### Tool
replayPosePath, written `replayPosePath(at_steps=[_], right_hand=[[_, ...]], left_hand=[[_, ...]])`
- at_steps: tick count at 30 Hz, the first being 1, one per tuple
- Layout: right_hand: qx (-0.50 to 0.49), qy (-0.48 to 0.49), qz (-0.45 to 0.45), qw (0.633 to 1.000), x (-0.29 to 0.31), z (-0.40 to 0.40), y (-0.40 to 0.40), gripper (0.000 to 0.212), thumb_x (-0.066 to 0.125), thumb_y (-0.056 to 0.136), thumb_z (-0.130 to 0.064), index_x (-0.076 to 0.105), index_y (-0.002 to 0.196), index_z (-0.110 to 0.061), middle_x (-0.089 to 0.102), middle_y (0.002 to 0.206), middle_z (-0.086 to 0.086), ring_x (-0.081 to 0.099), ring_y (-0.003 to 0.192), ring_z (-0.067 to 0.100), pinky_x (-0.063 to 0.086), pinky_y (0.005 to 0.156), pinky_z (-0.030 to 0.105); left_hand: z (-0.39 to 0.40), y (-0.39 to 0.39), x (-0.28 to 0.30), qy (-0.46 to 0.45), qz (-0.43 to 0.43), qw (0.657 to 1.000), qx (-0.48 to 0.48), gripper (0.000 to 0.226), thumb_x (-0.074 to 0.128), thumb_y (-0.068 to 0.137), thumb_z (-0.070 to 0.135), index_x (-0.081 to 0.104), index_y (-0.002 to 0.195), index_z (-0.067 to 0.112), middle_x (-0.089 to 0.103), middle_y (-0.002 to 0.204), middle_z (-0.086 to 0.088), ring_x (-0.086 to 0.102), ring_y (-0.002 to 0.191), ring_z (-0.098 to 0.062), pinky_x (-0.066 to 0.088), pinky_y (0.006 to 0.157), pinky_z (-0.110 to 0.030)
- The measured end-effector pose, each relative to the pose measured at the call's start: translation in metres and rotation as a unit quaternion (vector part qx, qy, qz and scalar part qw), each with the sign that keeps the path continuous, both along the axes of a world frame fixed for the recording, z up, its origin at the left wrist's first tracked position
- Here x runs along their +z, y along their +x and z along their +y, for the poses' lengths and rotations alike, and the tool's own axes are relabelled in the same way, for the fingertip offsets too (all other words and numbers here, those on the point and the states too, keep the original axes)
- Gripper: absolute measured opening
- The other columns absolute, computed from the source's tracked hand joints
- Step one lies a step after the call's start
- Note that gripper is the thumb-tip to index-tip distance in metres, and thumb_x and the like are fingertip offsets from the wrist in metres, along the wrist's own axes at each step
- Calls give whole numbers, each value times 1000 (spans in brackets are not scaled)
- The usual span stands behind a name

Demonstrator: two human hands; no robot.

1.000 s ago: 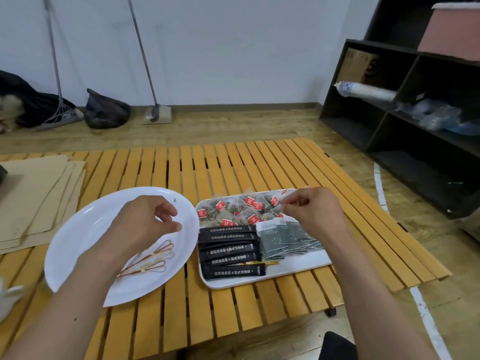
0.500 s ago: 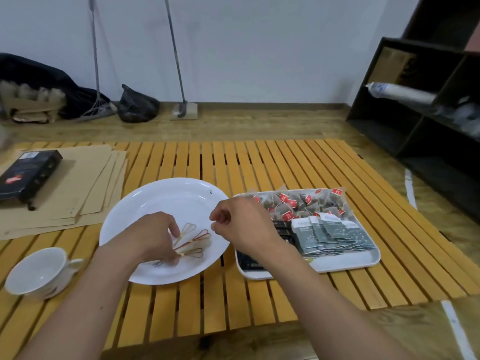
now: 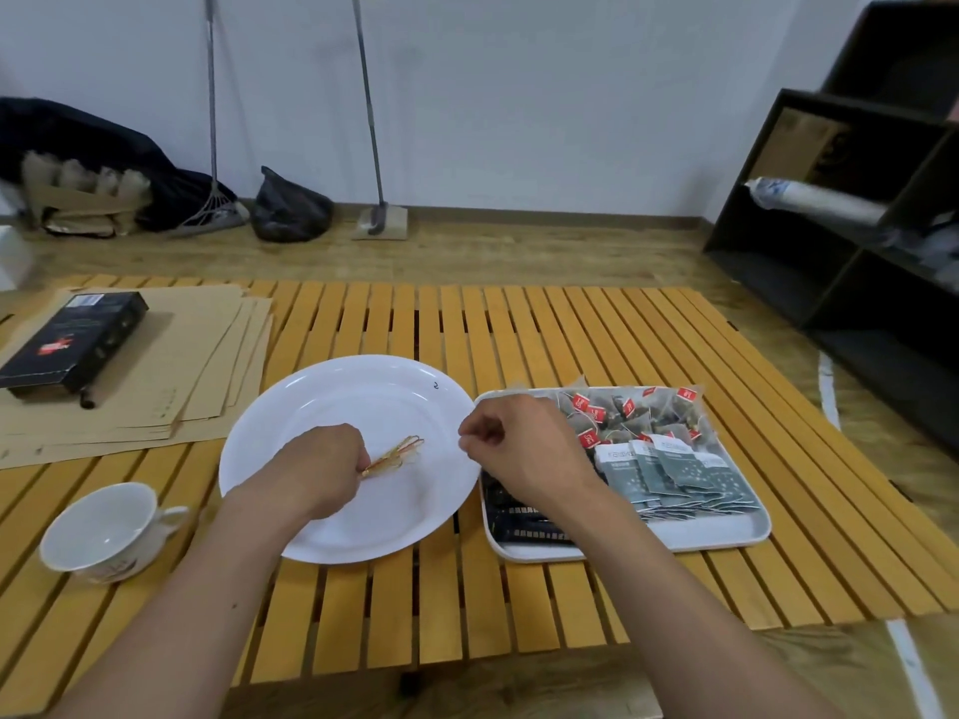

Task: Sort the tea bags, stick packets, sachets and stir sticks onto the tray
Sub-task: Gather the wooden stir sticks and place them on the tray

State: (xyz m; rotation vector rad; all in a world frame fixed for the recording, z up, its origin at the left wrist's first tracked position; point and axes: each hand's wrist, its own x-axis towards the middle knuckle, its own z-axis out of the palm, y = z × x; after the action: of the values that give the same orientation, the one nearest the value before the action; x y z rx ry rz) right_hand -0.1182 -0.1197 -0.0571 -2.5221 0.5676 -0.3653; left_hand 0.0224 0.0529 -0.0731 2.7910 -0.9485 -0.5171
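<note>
The left hand [image 3: 316, 472] is over the white plate [image 3: 311, 397], its fingers closed around a small bundle of stir sticks [image 3: 397, 453]. The right hand [image 3: 524, 448] hovers at the left edge of the tray [image 3: 726, 531], fingers curled in; whether it grips something, I cannot tell. On the tray, tea bags [image 3: 622, 412] lie far, grey sachets [image 3: 674, 469] right, black stick packets [image 3: 524, 521] near left.

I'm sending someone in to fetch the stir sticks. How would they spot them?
Find the big round white plate on the slatted wooden table, left of the tray. The stir sticks are the thin reddish-gold looped wires pinched in the left hand, the plate's only contents.
</note>
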Motion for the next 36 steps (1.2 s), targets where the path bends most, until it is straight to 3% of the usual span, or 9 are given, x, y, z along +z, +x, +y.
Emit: replayPosePath(at_steps=[4, 7, 11, 14, 20, 24, 28, 32, 36], right_hand=[[-35, 45, -32, 998, 2, -22, -16, 11, 75, 84, -26, 78, 93, -30, 74, 84, -15, 67, 78, 2, 59, 77, 32], [-51, 158, -62, 984, 11, -38, -39, 18, 80, 84, -23, 77, 102, -27, 75, 91, -11, 69, 80, 3, 57, 75, 20], [-54, 294, -78, 951, 24, -54, -71, 19, 80, 86, -23, 75, 105, -25, 77, 95, -5, 72, 81, 3, 54, 65, 16], [-50, 340, -69, 937, 27, -64, -88, 18, 79, 86, -18, 76, 104, -16, 78, 90, 5, 71, 75, 7, 51, 60, 14], [-67, 379, -19, 923, 27, -73, -94, 15, 75, 87, -6, 74, 102, -9, 77, 89, 19, 68, 72, 14, 49, 56, 19], [-56, 356, 51, 931, 27, -83, -100, 7, 74, 85, -8, 78, 91, -7, 73, 70, 2, 64, 64, 9, 44, 52, 18], [-44, 350, 92, 931, 30, -87, -109, 9, 75, 86, -9, 75, 91, -2, 71, 75, 3, 64, 64, 8, 39, 47, 17], [-29, 334, 107, 936, 30, -90, -114, 18, 79, 86, -22, 77, 96, -8, 75, 83, 4, 66, 68, 6, 40, 49, 16], [-28, 307, 144, 941, 33, -95, -121, 15, 80, 86, -21, 78, 94, -8, 73, 75, 0, 64, 66, 3, 39, 53, 18]], left_hand=[[-10, -8, 15, -119, 77, 990, -18, 22, 54, 100, 13, 73, 101, 22, 73, 84, 4, 66, 78, -12, 51, 65, -27], [-21, -23, 31, -215, 173, 960, -42, 21, 58, 100, 13, 75, 100, 25, 76, 81, 1, 71, 78, -13, 60, 75, -31], [-38, -42, 42, -223, 315, 918, -93, 20, 60, 100, 11, 78, 103, 19, 75, 82, -2, 69, 78, -11, 60, 82, -31], [-48, -52, 43, -210, 370, 898, -115, 20, 59, 100, 10, 77, 108, 15, 72, 82, -3, 68, 81, -12, 58, 81, -29], [-62, -63, 40, -213, 413, 881, -89, 13, 63, 98, 11, 75, 100, 7, 72, 79, -4, 68, 79, -13, 59, 80, -31], [-66, -66, 40, -215, 413, 882, -75, 13, 65, 97, 15, 76, 95, 9, 72, 79, -4, 68, 79, -14, 58, 78, -30], [-70, -68, 39, -224, 394, 889, -71, 12, 71, 93, 19, 77, 97, 9, 75, 78, -1, 68, 75, -12, 59, 74, -27], [-73, -71, 37, -219, 383, 895, -68, 11, 76, 89, 23, 79, 92, 13, 78, 93, -2, 70, 74, -11, 58, 71, -27], [-73, -70, 35, -224, 366, 902, -51, 15, 74, 91, 28, 77, 82, 15, 77, 87, -9, 70, 73, -11, 58, 71, -27]])
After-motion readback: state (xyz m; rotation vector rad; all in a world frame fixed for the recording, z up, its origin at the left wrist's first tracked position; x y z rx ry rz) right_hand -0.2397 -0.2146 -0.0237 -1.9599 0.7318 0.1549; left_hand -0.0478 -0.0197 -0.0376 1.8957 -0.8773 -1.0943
